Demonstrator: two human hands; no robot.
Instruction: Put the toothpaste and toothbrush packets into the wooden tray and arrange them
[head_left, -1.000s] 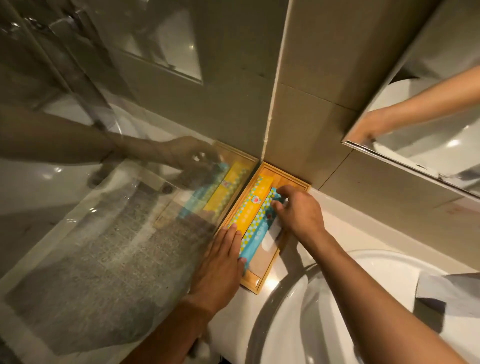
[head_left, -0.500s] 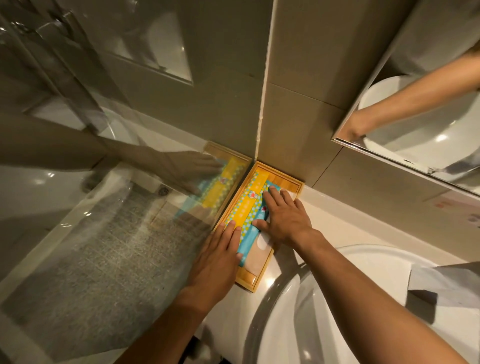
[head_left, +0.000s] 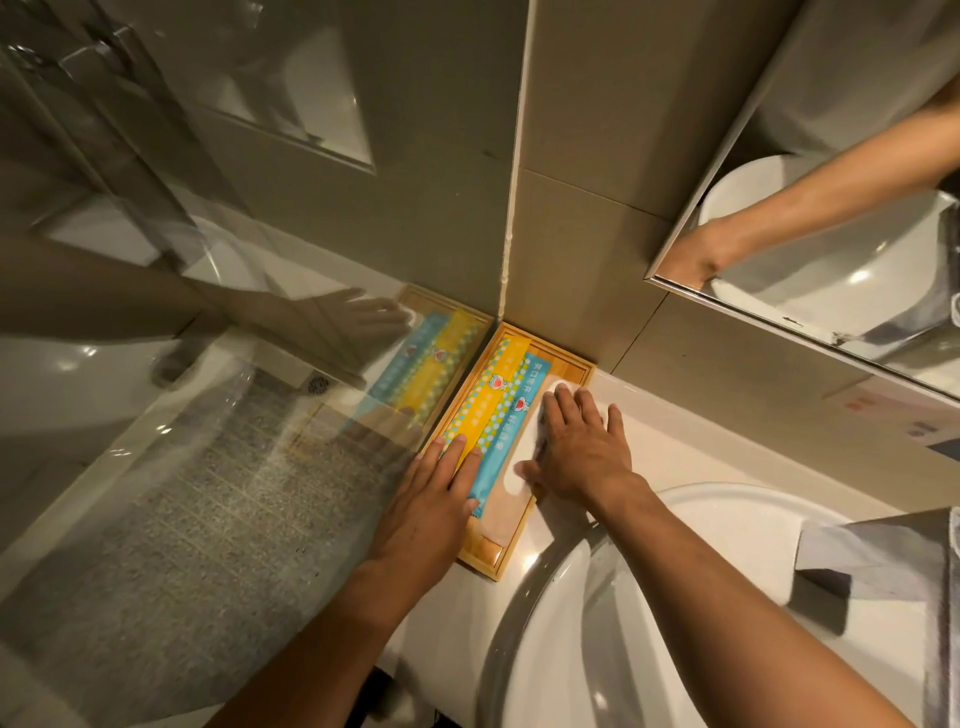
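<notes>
A wooden tray (head_left: 577, 365) sits in the corner of the white counter against the wall tiles. Three long packets lie side by side in it: a yellow packet (head_left: 491, 402) on the left, a blue packet (head_left: 514, 423) in the middle, and a beige packet (head_left: 506, 514) with a white window on the right. My left hand (head_left: 426, 512) lies flat with its fingertips on the near ends of the yellow and blue packets. Over the right side of the tray, my right hand (head_left: 582, 452) rests flat on the beige packet, fingers spread. Neither hand grips anything.
A glass partition (head_left: 208, 467) stands right against the tray's left edge and reflects it. The white sink basin (head_left: 675, 597) curves close to the tray's near right corner. A mirror (head_left: 831, 234) hangs at the upper right. Grey cloth (head_left: 883, 561) lies at the far right.
My right hand has slid from the far end of the blue packet to the right and now lies flat on the beige packet. My left hand has stayed on the packets' near ends.
</notes>
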